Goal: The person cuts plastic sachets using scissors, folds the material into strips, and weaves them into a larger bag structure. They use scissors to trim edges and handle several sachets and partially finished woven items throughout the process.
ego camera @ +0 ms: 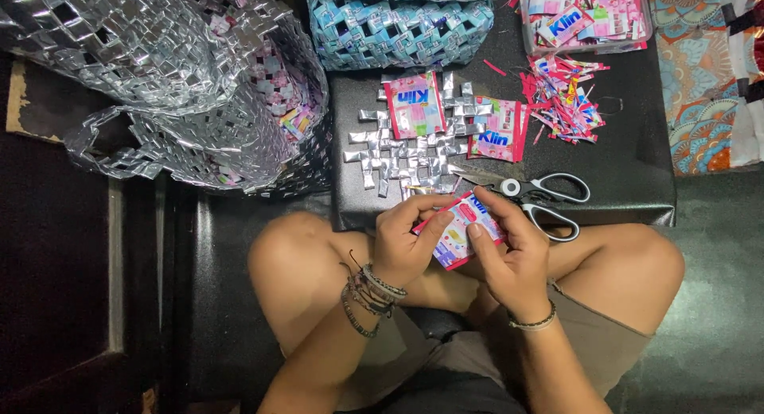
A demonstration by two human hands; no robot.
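Both hands hold one pink and white sachet wrapper (460, 233) just above my lap, at the near edge of a black padded stool (637, 155). My left hand (406, 243) pinches its left side, thumb on top. My right hand (509, 251) grips its right side with the fingers folded over it. On the stool lies a silver woven mat of folded wrapper strips (414, 155), with two flat pink wrappers (414, 104) (495, 132) resting on it. A pair of scissors (537, 195) lies right of the mat, next to my right hand.
A pile of thin red and pink wrapper trimmings (565, 96) sits at the stool's right. A clear box of wrappers (585, 16) stands behind it. A blue woven bag (398, 24) and a large silver woven bag (183, 88) stand at the back and left. Patterned cloth (704, 80) lies right.
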